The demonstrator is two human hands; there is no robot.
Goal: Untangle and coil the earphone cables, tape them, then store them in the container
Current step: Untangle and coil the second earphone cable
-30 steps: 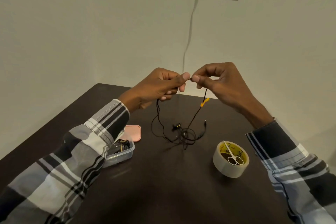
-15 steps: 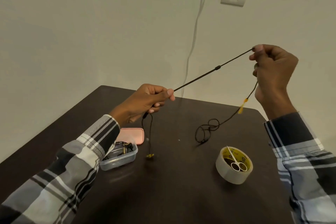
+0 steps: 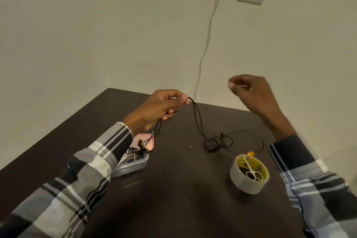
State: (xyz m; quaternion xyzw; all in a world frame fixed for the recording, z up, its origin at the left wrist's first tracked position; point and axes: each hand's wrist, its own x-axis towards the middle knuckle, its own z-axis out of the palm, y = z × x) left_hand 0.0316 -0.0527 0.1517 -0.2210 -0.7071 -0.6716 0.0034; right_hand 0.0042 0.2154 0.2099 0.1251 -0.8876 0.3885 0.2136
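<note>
The left hand (image 3: 161,109), at the centre of the frame, pinches a doubled bend of the black earphone cable (image 3: 199,121) between thumb and forefinger, the other fingers curled under. From the pinch two strands drop right to a loose tangle on the dark table (image 3: 173,189); other strands hang down left, ending in the earbuds (image 3: 142,146) above the container.

The right hand (image 3: 251,92), raised at centre right, has its fingers loosely curled with thumb and forefinger close together; a thin pale sliver shows between them, but whether it grips anything cannot be told.

The clear plastic container (image 3: 133,166), lower left of centre, holds dark coiled cables, partly hidden by the plaid sleeve (image 3: 87,176). Its pink lid (image 3: 149,144) lies just behind it.

At lower right, small scissors (image 3: 251,170) rest across the tape roll (image 3: 248,179). A yellow tag (image 3: 251,153) on the cable peeks out behind the roll.
</note>
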